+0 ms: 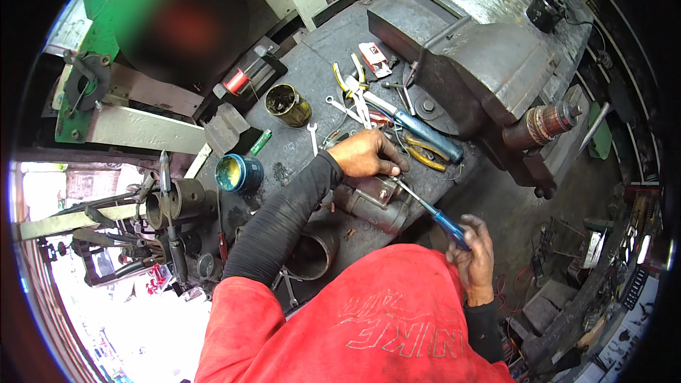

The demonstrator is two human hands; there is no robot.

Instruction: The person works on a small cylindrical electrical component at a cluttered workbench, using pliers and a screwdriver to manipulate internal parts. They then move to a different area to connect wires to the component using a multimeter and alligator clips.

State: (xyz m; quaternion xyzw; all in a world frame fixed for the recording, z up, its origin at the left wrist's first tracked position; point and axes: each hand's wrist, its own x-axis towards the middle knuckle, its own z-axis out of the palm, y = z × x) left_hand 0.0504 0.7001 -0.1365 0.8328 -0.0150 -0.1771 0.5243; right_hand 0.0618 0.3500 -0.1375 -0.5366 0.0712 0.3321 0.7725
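My right hand (474, 255) is closed round the blue handle of a screwdriver (448, 228). Its metal shaft slants up and left to the end of a grey cylindrical motor-like part (379, 209) lying on the bench. Over that part, my left hand (363, 154) is closed, its fingers curled and thumb beside the screwdriver's tip. Whatever its fingers pinch is too small or hidden to make out. Yellow-handled pliers (425, 152) and a blue-handled tool (429, 135) lie just beyond my left hand.
A large bench vise (475, 64) stands at the right, with a copper-wound armature (543, 128) at its near end. Left of my hands are a grease tin (289, 104), a blue jar (240, 173) and a metal ring (312, 255). Wrenches (313, 138) and a red-white box (375, 59) lie beyond.
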